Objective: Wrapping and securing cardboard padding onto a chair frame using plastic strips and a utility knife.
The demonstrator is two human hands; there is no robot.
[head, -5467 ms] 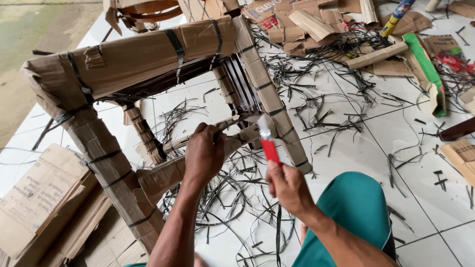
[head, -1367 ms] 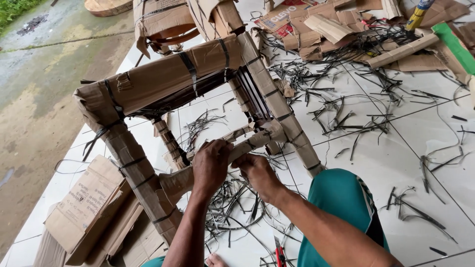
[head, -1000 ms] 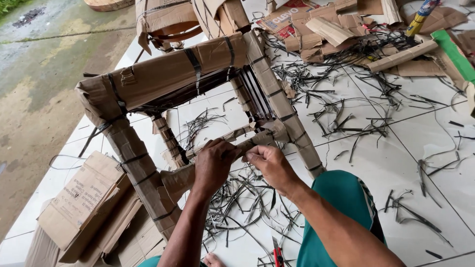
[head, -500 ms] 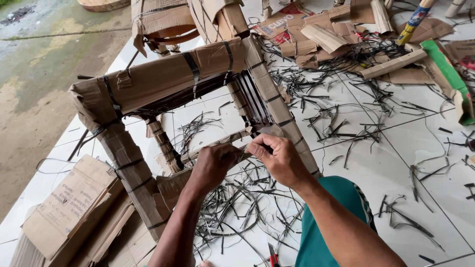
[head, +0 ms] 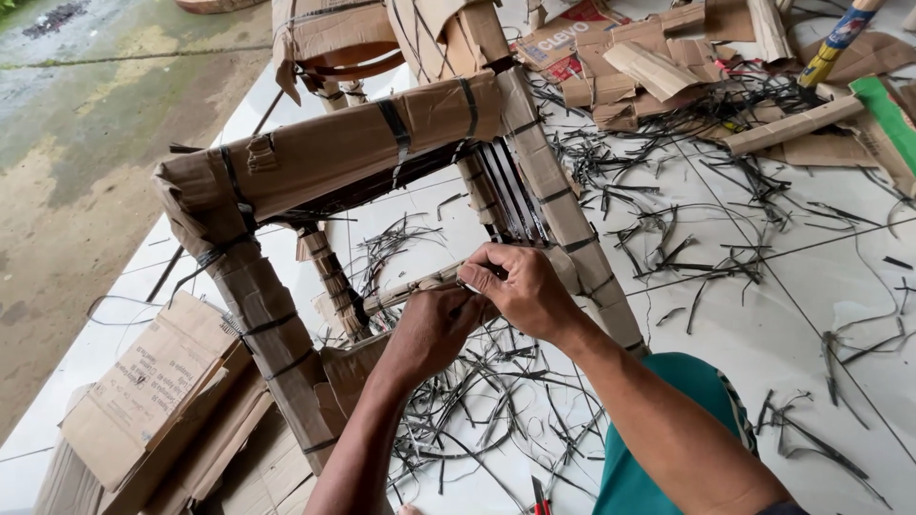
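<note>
Head view: both hands (head: 477, 305) pinch the wrapped crossbar (head: 420, 286) inside cardboard-wrapped frame (head: 324, 162).

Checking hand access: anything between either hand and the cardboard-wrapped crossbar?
Nothing visible. The left hand and right hand are both already on the crossbar, inside the wrapped frame. Loose black strap scraps lie below, on the floor.

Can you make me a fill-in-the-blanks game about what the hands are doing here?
1. Both hands work on a rung wrapped in ____.
2. The left hand and right hand are ____ each other.
3. Black cut straps litter the ____ tiled floor.

Missing words: cardboard; touching; white
</note>
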